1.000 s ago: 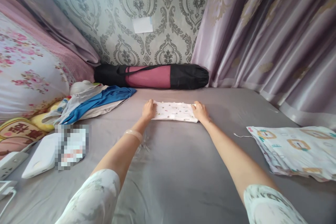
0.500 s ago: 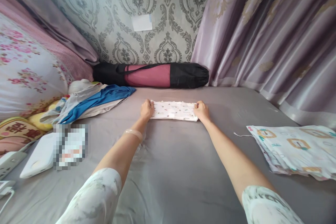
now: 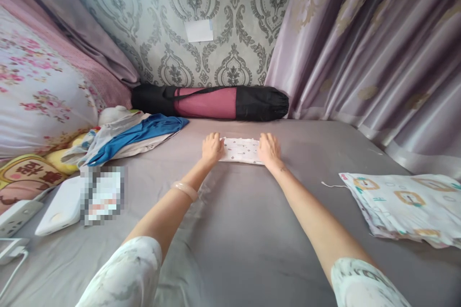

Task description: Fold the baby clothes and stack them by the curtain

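Observation:
A white folded cloth [image 3: 240,149] with a small scattered print lies as a narrow strip on the grey bed sheet, out in front of me. My left hand [image 3: 213,147] has its fingers bent down over the strip's left end, closed on it. At the right end, my right hand [image 3: 269,148] is curled over the fabric the same way, slightly smeared by motion. Both ends of the strip are hidden under my hands, and so are my fingertips in part.
To the right lies a stack of printed cloths [image 3: 406,201] with a loose string. A black and pink rolled bag [image 3: 205,103] rests along the wall. Blue and beige clothes [image 3: 133,139], a white box-like device [image 3: 61,208] and a power strip [image 3: 19,216] are on the left.
Both hands have come inward over the ends of the cloth, from pinching its corners to covering more of it. Less of the cloth shows between them. The view has shifted slightly.

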### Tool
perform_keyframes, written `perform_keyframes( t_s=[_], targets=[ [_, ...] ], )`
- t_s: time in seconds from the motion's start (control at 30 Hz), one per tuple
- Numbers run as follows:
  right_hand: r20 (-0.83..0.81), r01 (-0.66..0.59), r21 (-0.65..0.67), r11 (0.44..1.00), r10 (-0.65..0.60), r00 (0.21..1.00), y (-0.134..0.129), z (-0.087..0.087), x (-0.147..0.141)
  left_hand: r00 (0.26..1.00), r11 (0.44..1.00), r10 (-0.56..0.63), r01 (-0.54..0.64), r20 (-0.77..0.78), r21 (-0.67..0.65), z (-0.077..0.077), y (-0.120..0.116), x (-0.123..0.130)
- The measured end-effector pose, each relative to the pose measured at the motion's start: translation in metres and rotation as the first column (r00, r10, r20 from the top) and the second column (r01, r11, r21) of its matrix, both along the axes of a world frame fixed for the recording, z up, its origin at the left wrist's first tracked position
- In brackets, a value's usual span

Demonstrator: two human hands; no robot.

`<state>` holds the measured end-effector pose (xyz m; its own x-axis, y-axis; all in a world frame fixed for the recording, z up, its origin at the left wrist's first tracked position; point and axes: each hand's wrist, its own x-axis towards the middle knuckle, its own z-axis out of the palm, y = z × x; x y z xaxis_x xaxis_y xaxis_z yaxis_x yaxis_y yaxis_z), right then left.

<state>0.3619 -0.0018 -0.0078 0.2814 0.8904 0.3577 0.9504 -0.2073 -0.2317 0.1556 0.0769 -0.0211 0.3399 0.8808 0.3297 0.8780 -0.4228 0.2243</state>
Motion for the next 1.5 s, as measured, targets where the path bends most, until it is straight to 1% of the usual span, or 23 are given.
perform_keyframes(
  t_s=[0.07,0.13,0.17,0.23,0.4,0.6,0.73,0.83,0.93,1.03,1.17,1.23,1.4,1.5],
  targets=[
    [0.011,-0.157,-0.041,0.987,0.158,0.987,-0.001,-0.002,-0.020,0.992,0.992,-0.125,0.124,-0.035,-0.033,-0.001,-0.011,0.012],
    [0.009,-0.264,-0.117,0.957,0.267,0.964,0.000,-0.006,-0.036,0.975,0.975,-0.211,0.205,-0.067,-0.086,-0.003,-0.018,0.022],
    [0.003,-0.295,-0.158,0.942,0.299,0.954,0.001,-0.007,-0.041,0.969,0.968,-0.232,0.223,-0.082,-0.113,-0.004,-0.020,0.025],
    [-0.012,-0.318,-0.226,0.921,0.324,0.946,0.003,-0.010,-0.047,0.963,0.962,-0.246,0.229,-0.107,-0.149,-0.007,-0.020,0.029],
    [-0.021,-0.338,-0.293,0.894,0.347,0.937,0.011,-0.013,-0.043,0.956,0.964,-0.247,0.226,-0.159,-0.141,-0.014,-0.011,0.028],
    [-0.035,-0.325,-0.314,0.892,0.332,0.943,0.015,-0.025,-0.039,0.952,0.954,-0.251,0.214,-0.177,-0.208,-0.023,-0.011,0.023],
    [-0.025,-0.321,-0.305,0.897,0.329,0.944,0.015,-0.027,-0.040,0.951,0.949,-0.242,0.190,-0.194,-0.252,-0.021,-0.013,0.024],
    [-0.027,-0.318,-0.309,0.896,0.326,0.945,0.015,-0.025,-0.040,0.947,0.942,-0.247,0.186,-0.203,-0.279,-0.017,-0.013,0.025],
    [-0.044,-0.327,-0.332,0.885,0.332,0.942,0.015,-0.022,-0.039,0.943,0.934,-0.265,0.199,-0.201,-0.297,-0.012,-0.012,0.024],
    [-0.067,-0.331,-0.356,0.874,0.329,0.942,0.016,-0.018,-0.034,0.940,0.939,-0.274,0.214,-0.206,-0.271,-0.007,-0.009,0.021],
    [-0.043,-0.296,-0.328,0.897,0.298,0.953,0.014,-0.015,-0.027,0.942,0.964,-0.230,0.185,-0.246,-0.192,-0.003,-0.006,0.015],
    [-0.039,-0.288,-0.328,0.900,0.292,0.956,0.013,-0.017,-0.025,0.944,0.969,-0.214,0.172,-0.252,-0.176,-0.005,-0.005,0.012],
    [-0.032,-0.289,-0.316,0.904,0.294,0.955,0.011,-0.025,-0.025,0.950,0.970,-0.204,0.164,-0.238,-0.177,-0.017,-0.005,0.009],
    [-0.033,-0.289,-0.306,0.907,0.293,0.955,0.012,-0.028,-0.025,0.949,0.971,-0.207,0.169,-0.237,-0.171,-0.021,-0.003,0.008]
  ],
)
